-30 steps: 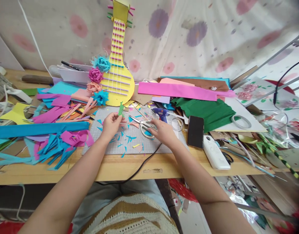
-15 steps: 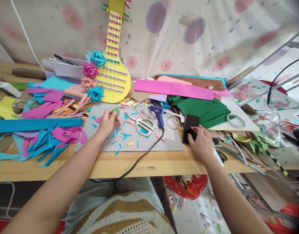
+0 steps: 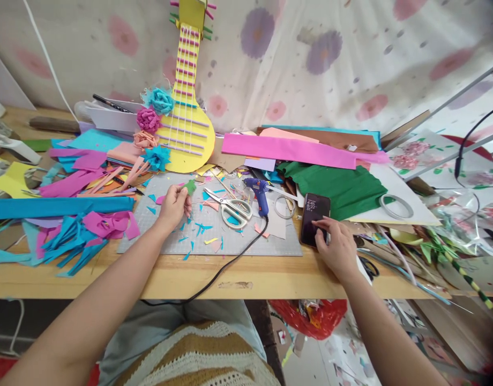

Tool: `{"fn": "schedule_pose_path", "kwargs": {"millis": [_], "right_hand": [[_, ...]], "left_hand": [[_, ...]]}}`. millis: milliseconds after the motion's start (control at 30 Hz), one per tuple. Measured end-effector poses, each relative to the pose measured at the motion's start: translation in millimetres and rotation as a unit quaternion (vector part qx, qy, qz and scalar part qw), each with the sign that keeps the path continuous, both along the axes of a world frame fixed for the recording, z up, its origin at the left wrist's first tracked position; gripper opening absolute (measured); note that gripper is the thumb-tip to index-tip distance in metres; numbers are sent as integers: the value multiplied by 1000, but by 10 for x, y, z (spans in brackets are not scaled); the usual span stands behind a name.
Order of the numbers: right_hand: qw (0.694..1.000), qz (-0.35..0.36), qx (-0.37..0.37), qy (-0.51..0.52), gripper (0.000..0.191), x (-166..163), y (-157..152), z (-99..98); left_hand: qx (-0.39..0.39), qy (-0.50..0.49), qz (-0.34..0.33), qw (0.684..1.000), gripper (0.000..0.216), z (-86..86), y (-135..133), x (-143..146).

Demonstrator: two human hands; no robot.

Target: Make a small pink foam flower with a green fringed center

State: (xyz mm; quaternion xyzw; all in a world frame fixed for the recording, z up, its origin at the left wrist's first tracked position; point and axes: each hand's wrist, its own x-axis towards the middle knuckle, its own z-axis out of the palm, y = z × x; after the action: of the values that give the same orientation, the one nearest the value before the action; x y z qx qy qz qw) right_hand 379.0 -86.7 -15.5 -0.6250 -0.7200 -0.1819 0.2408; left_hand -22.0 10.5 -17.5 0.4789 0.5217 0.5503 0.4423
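Observation:
My left hand [image 3: 175,208] pinches a small piece of green paper [image 3: 189,186] between thumb and fingertips, above the grey cutting mat [image 3: 137,240]. My right hand [image 3: 338,244] rests with fingers apart on a black phone [image 3: 314,214] lying flat on the table. White figures glow on the phone's dark screen. Between the hands lie white-handled scissors [image 3: 231,208], blades parted, and a blue glue gun [image 3: 262,197] whose black cord crosses the mat. Scraps of blue, pink and yellow paper are scattered near my left hand.
A yellow paper lute [image 3: 190,128] with paper flowers [image 3: 149,118] leans on the curtain behind. Coloured paper strips [image 3: 75,206] heap up at left. Green crepe paper [image 3: 337,185] and tape rolls [image 3: 396,206] lie at right. A red bag [image 3: 311,321] sits below the table edge.
The phone's screen has lit up under my right hand's fingers. My left hand keeps the green paper, with little movement. The view has shifted slightly.

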Motion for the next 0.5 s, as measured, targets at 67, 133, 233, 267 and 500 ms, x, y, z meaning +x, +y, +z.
{"fn": "schedule_pose_path", "kwargs": {"millis": [67,133,233,267,500], "right_hand": [[1000,12,-4,-11,17,24,-43,-9],[999,21,-11,-21,16,49,-76,-18],[999,30,-25,-28,17,85,-70,-16],[999,28,-30,-29,18,97,-48,-8],[1000,-8,-14,-24,38,111,171,115]], "left_hand": [[5,4,-1,1000,23,-9,1,6],[10,8,1,1000,24,-17,-1,13],[17,21,14,1000,23,-20,-10,19],[19,28,20,999,22,-18,-14,20],[37,71,24,997,23,-18,-25,-1]]}}
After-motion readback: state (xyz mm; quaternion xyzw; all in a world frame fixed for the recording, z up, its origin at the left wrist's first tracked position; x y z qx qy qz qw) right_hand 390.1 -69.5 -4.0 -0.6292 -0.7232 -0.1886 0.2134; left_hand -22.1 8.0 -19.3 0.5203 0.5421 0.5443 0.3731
